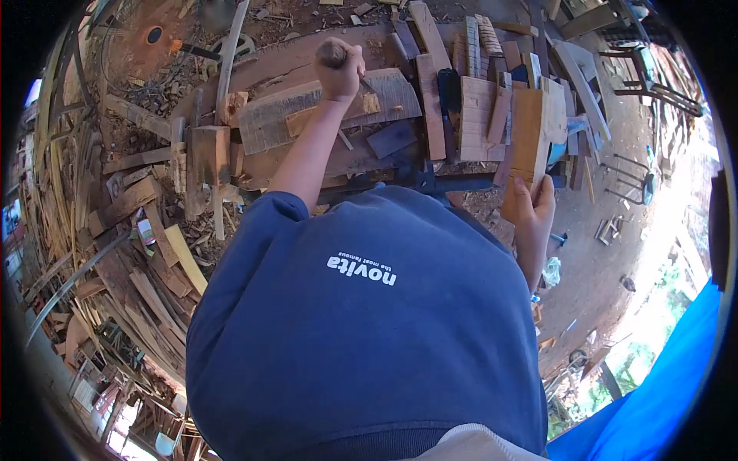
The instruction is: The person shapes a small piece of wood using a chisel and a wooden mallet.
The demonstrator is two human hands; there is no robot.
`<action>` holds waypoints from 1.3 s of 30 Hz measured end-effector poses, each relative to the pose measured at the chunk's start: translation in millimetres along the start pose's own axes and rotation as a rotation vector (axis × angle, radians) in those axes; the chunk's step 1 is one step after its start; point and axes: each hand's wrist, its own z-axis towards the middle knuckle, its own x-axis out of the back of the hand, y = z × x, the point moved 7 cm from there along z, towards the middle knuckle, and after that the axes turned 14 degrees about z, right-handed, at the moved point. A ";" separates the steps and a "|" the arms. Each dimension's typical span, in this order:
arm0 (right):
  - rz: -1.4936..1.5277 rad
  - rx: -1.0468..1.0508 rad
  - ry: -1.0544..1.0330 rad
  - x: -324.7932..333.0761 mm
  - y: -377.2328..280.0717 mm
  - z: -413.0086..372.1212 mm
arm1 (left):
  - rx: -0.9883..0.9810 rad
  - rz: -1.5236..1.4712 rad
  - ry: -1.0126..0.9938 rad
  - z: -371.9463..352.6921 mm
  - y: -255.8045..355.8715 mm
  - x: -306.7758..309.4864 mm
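My left hand (342, 71) is closed around a chisel's rounded wooden handle (331, 54). Its thin blade slants down toward a short wood piece (371, 103); whether the tip touches cannot be made out. Under the left forearm, a narrow wooden strip (307, 121) lies on a wide, rough grey board (265, 127). On the other side, my right hand (534, 206) grips the near end of a thick wooden block (529, 138), thumb on its upper face. The block points away from me over the bench's right part.
Several planks and offcuts (477, 115) cover the bench's right half. A dark flat piece (392, 139) lies near its front edge. Stacked timber (131, 284) fills the left side, and a chair frame (634, 180) stands on the dirt floor at right.
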 end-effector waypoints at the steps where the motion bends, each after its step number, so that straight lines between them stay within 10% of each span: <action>1: 0.002 -0.001 0.003 -4.2 -2.2 -0.4 | 0.021 -0.008 0.000 2.9 -1.2 -0.7; 31: -0.236 0.146 -0.245 -86.0 -42.4 36.2 | 0.013 0.398 -0.085 7.2 -31.5 -21.6; 37: -0.262 0.387 -0.322 -127.2 -105.8 45.4 | -0.062 0.494 -0.160 -6.7 -10.5 -44.9; 39: -0.301 0.786 -0.247 -135.5 -166.6 33.4 | -0.093 0.547 -0.173 -7.7 -8.7 -53.4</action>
